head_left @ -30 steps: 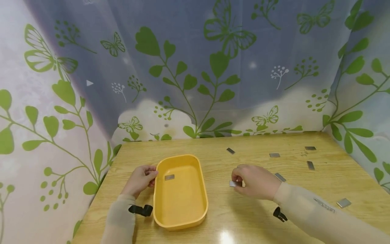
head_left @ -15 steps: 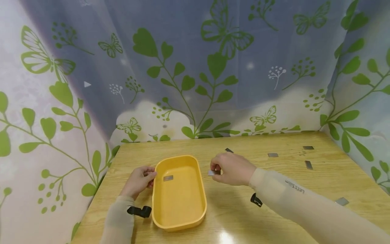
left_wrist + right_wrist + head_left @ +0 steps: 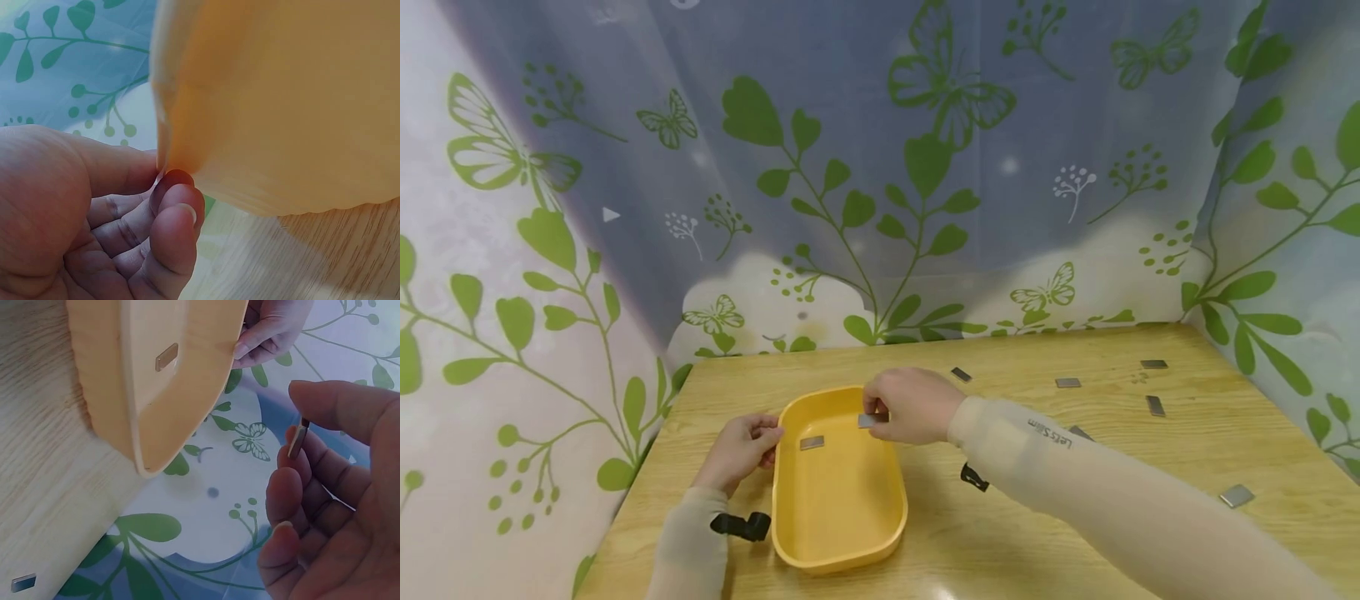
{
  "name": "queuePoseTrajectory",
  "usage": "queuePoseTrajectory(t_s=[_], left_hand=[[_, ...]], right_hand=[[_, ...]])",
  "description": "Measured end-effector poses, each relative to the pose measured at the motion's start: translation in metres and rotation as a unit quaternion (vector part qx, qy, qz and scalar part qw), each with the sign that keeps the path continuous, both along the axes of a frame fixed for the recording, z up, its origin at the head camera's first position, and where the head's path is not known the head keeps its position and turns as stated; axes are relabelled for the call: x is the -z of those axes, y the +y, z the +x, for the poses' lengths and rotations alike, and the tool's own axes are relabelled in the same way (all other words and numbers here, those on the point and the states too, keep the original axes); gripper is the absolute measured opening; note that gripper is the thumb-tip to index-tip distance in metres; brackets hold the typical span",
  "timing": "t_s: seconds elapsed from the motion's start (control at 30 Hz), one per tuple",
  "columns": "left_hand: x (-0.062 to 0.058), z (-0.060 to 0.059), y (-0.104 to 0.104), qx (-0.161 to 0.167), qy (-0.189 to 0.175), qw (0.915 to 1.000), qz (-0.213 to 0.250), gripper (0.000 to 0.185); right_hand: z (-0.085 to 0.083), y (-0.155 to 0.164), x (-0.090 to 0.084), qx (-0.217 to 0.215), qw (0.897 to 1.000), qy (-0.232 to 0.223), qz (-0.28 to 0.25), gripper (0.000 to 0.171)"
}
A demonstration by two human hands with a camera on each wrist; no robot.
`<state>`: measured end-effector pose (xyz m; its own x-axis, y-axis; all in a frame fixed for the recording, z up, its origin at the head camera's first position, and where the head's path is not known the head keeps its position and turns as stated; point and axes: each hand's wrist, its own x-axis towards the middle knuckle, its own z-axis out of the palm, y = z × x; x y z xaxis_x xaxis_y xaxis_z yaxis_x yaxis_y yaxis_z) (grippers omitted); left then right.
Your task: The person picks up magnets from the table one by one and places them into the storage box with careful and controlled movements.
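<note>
A yellow tray stands on the wooden desk close to the person, with one small metal plate lying flat inside it. The left hand holds the tray's left rim, the fingers curled against the outer wall. The right hand reaches over the tray's far end and pinches a second plate between thumb and fingers, above the tray. More plates lie scattered on the desk to the right, well apart from the tray, and nothing stands between them and the hands. Behind the desk hangs a curtain with green leaves and butterflies.
</note>
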<state>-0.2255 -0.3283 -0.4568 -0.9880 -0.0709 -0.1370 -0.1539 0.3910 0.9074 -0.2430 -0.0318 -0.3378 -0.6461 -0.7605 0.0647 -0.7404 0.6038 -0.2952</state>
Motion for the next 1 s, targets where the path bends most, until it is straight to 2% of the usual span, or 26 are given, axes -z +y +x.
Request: queuePoseTrajectory(t_s=[0.4,1.0], left_hand=[[0.001,-0.001,0.002,0.002,-0.002,1.0,0.001,0.026],[0.002,-0.002,-0.001,0.002,0.001,1.0,0.001,0.027]], right_hand=[[-0.005,-0.022,-0.006,-0.005,1.0,-0.003,0.01,0.01],[-0.037,-0.061,0.01,0.018,0.999,0.002,0.049,0.008]])
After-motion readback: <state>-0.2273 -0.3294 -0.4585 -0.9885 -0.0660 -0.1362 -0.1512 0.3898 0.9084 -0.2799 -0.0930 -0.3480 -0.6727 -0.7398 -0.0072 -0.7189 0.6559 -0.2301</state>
